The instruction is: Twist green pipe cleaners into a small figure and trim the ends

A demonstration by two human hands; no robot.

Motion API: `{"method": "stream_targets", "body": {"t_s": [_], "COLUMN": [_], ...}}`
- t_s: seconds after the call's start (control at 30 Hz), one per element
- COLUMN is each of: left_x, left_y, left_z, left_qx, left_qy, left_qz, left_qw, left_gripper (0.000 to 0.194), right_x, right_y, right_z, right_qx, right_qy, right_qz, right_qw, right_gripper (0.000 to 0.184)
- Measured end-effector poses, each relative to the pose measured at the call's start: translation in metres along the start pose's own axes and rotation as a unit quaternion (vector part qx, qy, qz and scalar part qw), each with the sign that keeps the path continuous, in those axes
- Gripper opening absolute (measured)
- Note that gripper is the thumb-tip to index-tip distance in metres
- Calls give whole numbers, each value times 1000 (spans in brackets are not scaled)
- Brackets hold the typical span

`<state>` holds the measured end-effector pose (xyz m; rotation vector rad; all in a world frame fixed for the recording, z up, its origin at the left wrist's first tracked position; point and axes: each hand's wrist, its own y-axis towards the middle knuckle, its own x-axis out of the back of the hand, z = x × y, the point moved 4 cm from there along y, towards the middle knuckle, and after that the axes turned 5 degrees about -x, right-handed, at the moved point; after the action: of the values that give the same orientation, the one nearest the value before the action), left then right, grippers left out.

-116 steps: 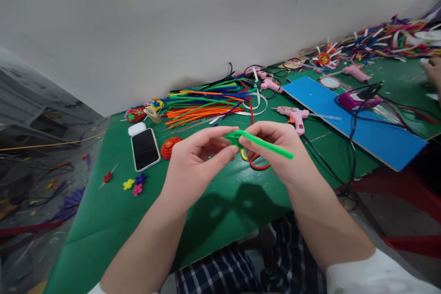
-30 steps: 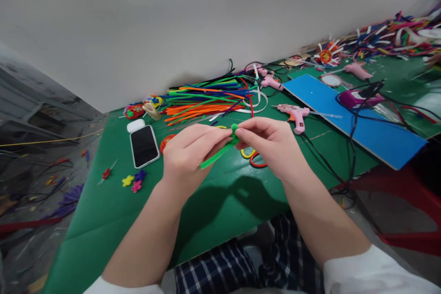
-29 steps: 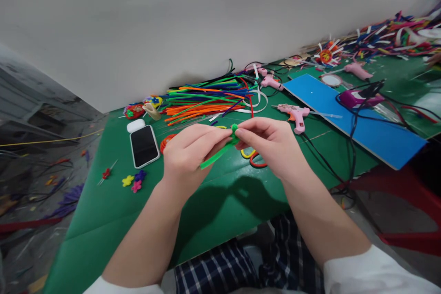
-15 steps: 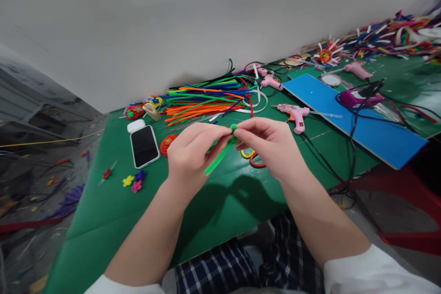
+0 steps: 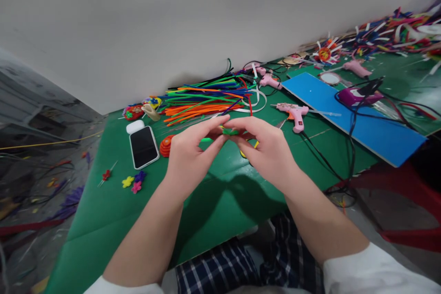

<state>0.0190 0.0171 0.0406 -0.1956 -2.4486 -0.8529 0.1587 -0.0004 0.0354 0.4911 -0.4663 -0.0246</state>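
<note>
Between my fingertips, above the table, is a bent green pipe cleaner (image 5: 230, 132); a straight end of it shows behind my left thumb. My left hand (image 5: 193, 154) pinches it from the left, and my right hand (image 5: 267, 149) grips it from the right. The fingers cover most of its shape. Below and behind my right hand lie scissors (image 5: 251, 149) with a yellow handle, partly hidden. An orange coiled piece (image 5: 166, 146) rests just left of my left hand. Behind my hands is a pile of coloured pipe cleaners (image 5: 203, 101).
A phone (image 5: 144, 147) and several small flowers (image 5: 137, 187) lie on the left of the green table (image 5: 103, 225). Pink glue guns (image 5: 295, 115), with trailing black cords, and a blue board (image 5: 354, 119) are at the right. Against the wall (image 5: 155, 23) stands more craft material.
The green pipe cleaner's loose end has swung from pointing down toward me to lying sideways behind my left thumb. Both hands have turned inward, their fingertips closer together.
</note>
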Motion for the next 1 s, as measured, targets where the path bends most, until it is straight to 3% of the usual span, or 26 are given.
{"method": "stream_targets", "body": {"t_s": [0.3, 0.53, 0.67, 0.83, 1.0], "left_x": [-3, -5, -3, -1, -1], "left_y": [-1, 1, 3, 4, 2], "left_z": [-7, 0, 6, 15, 15], "left_qx": [-35, 24, 52, 72, 79], "left_qy": [85, -31, -71, -97, -74], "left_qz": [7, 13, -15, -59, -75], "left_qw": [996, 999, 996, 991, 991], "left_gripper": [36, 44, 38, 34, 32], "right_x": [-5, -9, -7, -10, -26], "right_y": [0, 0, 2, 0, -5], "right_z": [-1, -8, -12, -10, -3], "right_qx": [-31, -79, -107, -115, -114], "right_qy": [-11, 118, 153, 109, 58], "right_qz": [-28, 0, 13, 2, 60], "right_qw": [999, 990, 982, 987, 990], "right_gripper": [27, 36, 27, 28, 28]}}
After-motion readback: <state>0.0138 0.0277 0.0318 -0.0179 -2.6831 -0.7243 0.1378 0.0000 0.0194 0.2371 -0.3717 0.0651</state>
